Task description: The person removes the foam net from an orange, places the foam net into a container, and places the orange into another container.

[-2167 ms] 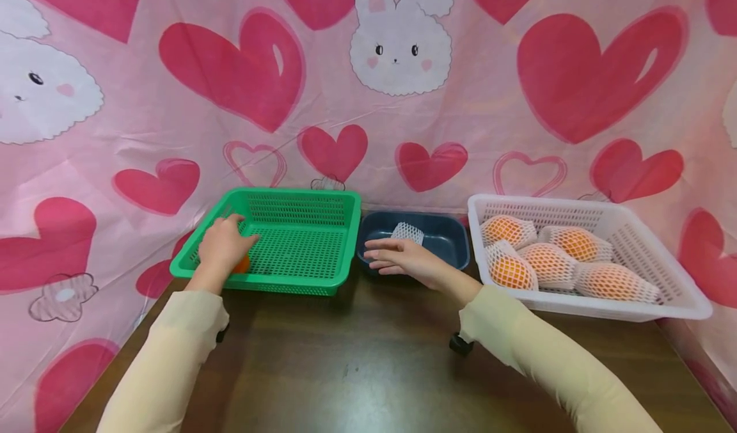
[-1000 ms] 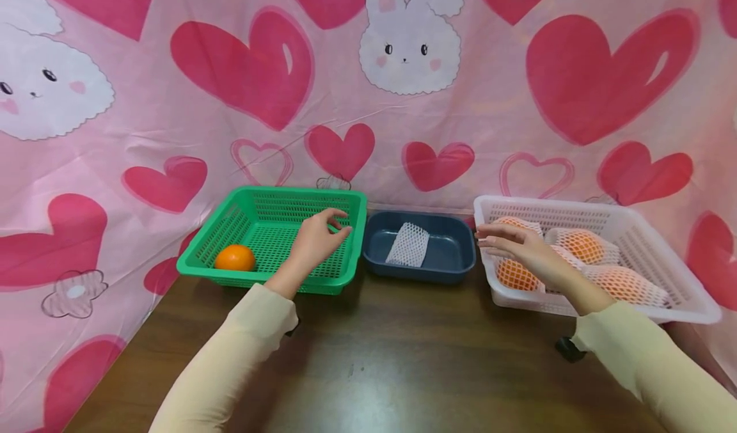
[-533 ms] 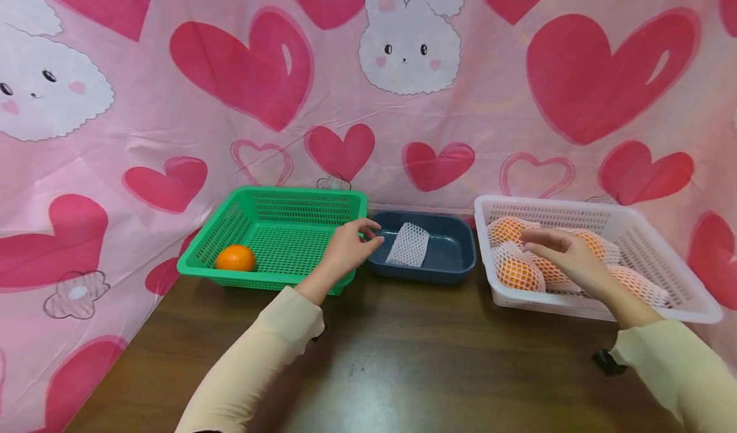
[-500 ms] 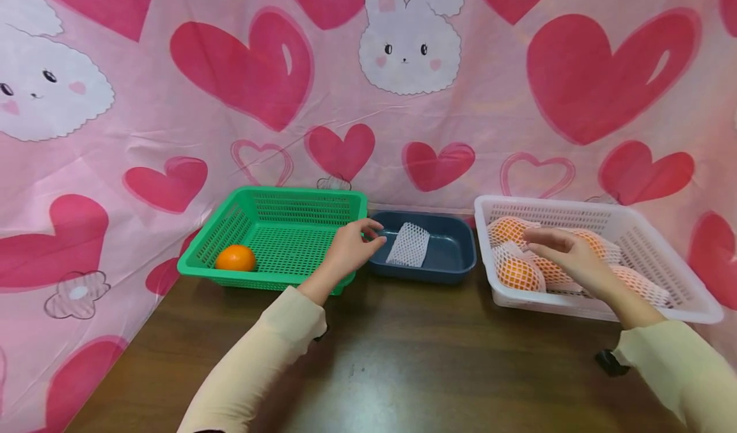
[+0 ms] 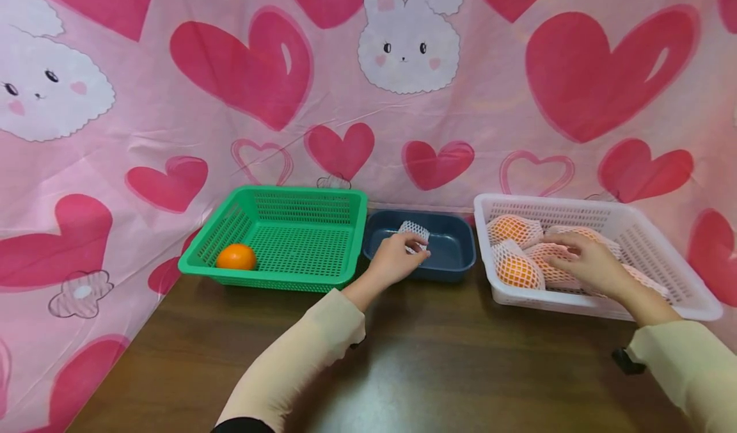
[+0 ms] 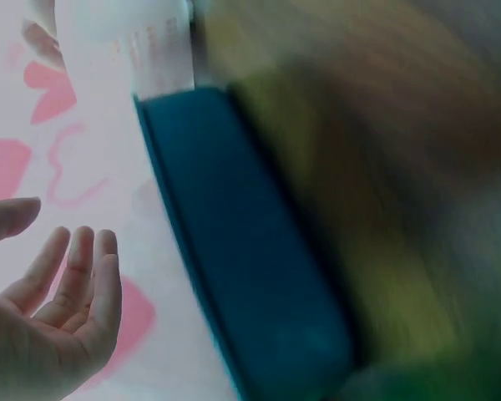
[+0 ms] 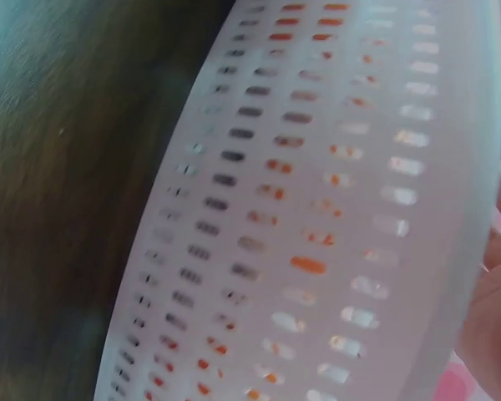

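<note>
My left hand (image 5: 398, 258) hovers over the front of the dark blue tray (image 5: 451, 268), fingers loosely bent and nothing between them. It partly covers the white foam net sleeve (image 5: 410, 229) lying in that tray. In the left wrist view, the fingers of this hand (image 6: 63, 309) are spread beside the blue tray's wall. My right hand (image 5: 595, 268) reaches low into the white basket (image 5: 682, 295), fingers extended over the net-wrapped oranges (image 5: 518, 272). The basket wall hides most of that hand in the right wrist view.
On the left stands a green basket (image 5: 299, 251) with one bare orange (image 5: 236, 257) in its front left corner. All three containers sit in a row on the brown wooden table (image 5: 449, 362). A pink heart-patterned cloth (image 5: 340, 87) hangs close behind them.
My left hand left the bare orange in the green basket and moved right to the blue tray. My right hand moved from over the blue tray to the white basket and lowered there.
</note>
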Tool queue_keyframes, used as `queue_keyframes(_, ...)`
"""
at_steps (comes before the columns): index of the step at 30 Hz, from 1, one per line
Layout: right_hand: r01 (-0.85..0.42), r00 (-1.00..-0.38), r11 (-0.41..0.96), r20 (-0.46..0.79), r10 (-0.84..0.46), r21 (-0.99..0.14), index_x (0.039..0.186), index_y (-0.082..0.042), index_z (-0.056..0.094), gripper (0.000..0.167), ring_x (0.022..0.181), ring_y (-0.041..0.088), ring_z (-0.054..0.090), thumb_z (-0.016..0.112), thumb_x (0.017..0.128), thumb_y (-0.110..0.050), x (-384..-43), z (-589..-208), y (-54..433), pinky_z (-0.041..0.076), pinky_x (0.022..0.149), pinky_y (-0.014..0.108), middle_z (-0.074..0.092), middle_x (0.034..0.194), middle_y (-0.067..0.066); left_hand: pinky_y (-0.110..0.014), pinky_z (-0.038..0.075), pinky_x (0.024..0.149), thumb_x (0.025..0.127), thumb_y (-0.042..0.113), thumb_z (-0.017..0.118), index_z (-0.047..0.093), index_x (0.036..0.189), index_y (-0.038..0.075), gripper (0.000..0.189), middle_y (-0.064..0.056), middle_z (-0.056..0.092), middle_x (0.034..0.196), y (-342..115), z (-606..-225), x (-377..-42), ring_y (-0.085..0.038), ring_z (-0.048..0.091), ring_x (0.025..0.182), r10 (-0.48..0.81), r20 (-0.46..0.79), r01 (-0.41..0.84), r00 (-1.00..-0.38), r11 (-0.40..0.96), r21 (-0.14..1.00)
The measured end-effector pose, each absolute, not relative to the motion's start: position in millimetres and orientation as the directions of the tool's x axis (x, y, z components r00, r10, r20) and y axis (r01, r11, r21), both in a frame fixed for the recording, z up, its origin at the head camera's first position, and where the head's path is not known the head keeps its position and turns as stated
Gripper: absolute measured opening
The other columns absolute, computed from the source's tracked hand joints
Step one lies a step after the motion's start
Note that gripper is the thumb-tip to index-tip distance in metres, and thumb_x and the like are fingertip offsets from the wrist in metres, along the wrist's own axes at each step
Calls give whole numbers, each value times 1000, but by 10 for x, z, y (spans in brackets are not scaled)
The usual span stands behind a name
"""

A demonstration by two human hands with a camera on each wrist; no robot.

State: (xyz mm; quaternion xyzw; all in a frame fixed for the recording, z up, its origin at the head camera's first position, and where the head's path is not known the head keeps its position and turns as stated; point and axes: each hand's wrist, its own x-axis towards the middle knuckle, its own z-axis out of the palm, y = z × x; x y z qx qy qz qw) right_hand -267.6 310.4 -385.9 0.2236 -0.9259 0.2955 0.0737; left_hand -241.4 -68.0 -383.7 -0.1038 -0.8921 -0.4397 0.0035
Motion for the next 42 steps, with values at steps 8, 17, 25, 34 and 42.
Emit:
queue_keyframes(8, -487, -873, 756, 233, -428, -437, 131, 8, 60, 53, 126, 62, 41, 81, 87, -13, -2769, -3942, 3215, 34, 95, 75, 50, 136, 41, -22, 53, 70, 97, 20, 73, 76, 116, 7, 23, 0, 72, 96, -310, -3972, -2452, -13, 65, 86, 225, 137, 230, -965, 466, 854)
queue_keyframes(17, -435, -898, 808, 131, -419, -396, 138, 13, 50, 72, 126, 62, 41, 83, 86, -25, -2819, -3980, 3275, 32, 99, 74, 48, 135, 43, -24, 50, 73, 96, 25, 74, 73, 121, 10, 29, 6, 72, 94, 21, -4036, -2392, -7, 63, 84, 274, 89, 207, -958, 438, 875)
queue_keyframes(25, -411, -905, 829, 62, -420, -380, 143, 16, 42, 86, 128, 63, 36, 85, 84, -29, -2861, -4018, 3307, 31, 100, 75, 42, 139, 46, -29, 57, 71, 95, 22, 75, 69, 123, 7, 33, 2, 72, 88, 224, -4124, -2367, -26, 73, 86, 282, -36, 46, -959, 279, 959)
queue_keyframes(34, -392, -911, 846, 27, -411, -362, 144, 14, 35, 88, 124, 68, 35, 85, 79, -20, -2892, -4048, 3237, 32, 98, 79, 33, 136, 52, -45, 60, 81, 92, 9, 77, 55, 118, 10, 34, -4, 69, 86, 425, -4204, -2345, -24, 72, 76, 235, -155, -142, -960, 70, 987)
queue_keyframes(42, -359, -927, 872, 19, -375, -334, 144, 9, 36, 89, 122, 69, 37, 86, 76, -18, -2905, -4064, 3206, 34, 95, 79, 32, 136, 51, -35, 61, 75, 89, -6, 73, 49, 114, 9, 38, -10, 71, 86, 519, -4217, -2336, -19, 70, 70, 212, -218, -250, -953, -136, 959)
